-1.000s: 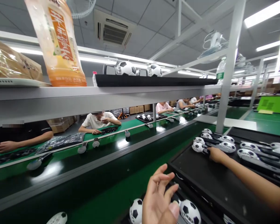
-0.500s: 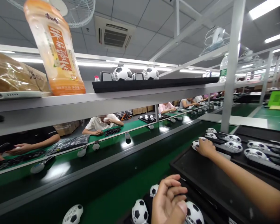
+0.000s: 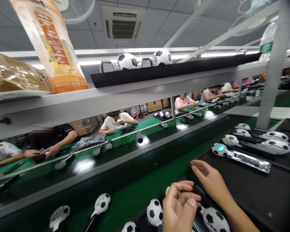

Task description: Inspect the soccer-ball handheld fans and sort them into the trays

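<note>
My left hand is at the bottom centre, fingers curled loosely and apart, above several football-patterned pieces. Close to its right, my right hand has its thumb and fingers apart, with nothing visible between them. A football-patterned piece lies just below the two hands, and another sits left of my left hand. On the black tray at the right rests a piece with a shiny blue spot and a silvery strip. More black-handled football pieces lie behind it.
A dark conveyor runs diagonally with several pieces on it. Above it, a metal shelf holds an orange-labelled bottle and two footballs. A metal post stands at the right. Other people sit across the belt.
My right hand has left the piece on the right tray and come back beside my left hand. The silvery-strip piece is now uncovered. The view has shifted, and two pieces show at the lower left.
</note>
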Demonstrator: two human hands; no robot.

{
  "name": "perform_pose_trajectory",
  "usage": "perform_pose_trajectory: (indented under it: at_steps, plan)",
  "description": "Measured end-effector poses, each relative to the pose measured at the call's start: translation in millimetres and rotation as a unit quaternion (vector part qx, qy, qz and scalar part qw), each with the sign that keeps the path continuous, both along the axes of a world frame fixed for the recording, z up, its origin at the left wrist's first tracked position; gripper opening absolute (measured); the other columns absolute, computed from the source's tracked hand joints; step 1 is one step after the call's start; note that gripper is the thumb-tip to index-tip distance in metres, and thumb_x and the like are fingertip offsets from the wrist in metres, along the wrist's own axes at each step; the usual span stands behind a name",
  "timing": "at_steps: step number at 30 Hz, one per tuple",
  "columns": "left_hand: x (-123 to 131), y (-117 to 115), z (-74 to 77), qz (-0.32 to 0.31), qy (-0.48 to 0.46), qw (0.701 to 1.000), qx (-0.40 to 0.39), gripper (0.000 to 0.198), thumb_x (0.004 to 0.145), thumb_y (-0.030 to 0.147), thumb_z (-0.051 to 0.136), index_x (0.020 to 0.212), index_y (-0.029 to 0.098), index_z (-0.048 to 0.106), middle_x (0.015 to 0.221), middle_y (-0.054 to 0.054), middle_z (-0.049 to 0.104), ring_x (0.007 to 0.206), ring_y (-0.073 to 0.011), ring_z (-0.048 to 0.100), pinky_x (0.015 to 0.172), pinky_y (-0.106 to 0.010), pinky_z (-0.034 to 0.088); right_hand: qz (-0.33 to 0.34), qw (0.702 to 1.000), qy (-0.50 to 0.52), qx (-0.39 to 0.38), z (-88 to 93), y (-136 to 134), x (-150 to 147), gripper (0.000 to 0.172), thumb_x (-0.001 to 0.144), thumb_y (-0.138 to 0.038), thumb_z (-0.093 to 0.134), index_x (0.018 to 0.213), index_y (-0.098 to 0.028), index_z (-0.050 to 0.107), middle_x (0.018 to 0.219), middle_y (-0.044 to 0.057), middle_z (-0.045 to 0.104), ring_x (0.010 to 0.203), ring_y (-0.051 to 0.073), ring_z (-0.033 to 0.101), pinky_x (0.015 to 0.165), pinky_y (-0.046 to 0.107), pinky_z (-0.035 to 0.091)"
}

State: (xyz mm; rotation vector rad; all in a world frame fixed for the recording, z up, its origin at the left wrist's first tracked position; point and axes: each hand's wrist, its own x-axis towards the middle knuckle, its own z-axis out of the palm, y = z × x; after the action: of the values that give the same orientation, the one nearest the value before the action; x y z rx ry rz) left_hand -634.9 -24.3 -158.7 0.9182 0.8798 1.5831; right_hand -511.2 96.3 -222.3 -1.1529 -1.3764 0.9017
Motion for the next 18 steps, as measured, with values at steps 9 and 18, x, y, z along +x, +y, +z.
perform_pose_trajectory:
  at_steps: [9, 18]
  plan:
    - [6, 4, -3.4, 0.023, 0.028, 0.999, -0.018, 0.021, 0.065, 0.029, 0.073, 0.077, 0.016, 0.063, 0.098, -0.011, 0.065, 0.069, -0.0154, 0.062, 0.067, -0.028, 0.048, 0.04, 0.999, 0.025, -0.017, 11.1, -1, -1, 0.038, 0.072, -0.049, 0.062, 0.091, -0.017, 0.066, 0.098, 0.012, 0.071, 0.096, 0.027, 0.066, 0.084, 0.034, 0.055]
    - [21, -10, 1.1, 0.084, 0.019, 0.996, -0.008, 0.013, 0.061, 0.017, 0.066, 0.072, 0.019, 0.061, 0.096, -0.01, 0.062, 0.076, -0.0198, 0.061, 0.065, -0.03, 0.048, 0.094, 0.993, 0.002, -0.066, 25.3, -22, -12, 0.044, 0.056, -0.056, 0.065, 0.084, -0.022, 0.069, 0.089, 0.009, 0.073, 0.087, 0.028, 0.068, 0.069, 0.028, 0.057]
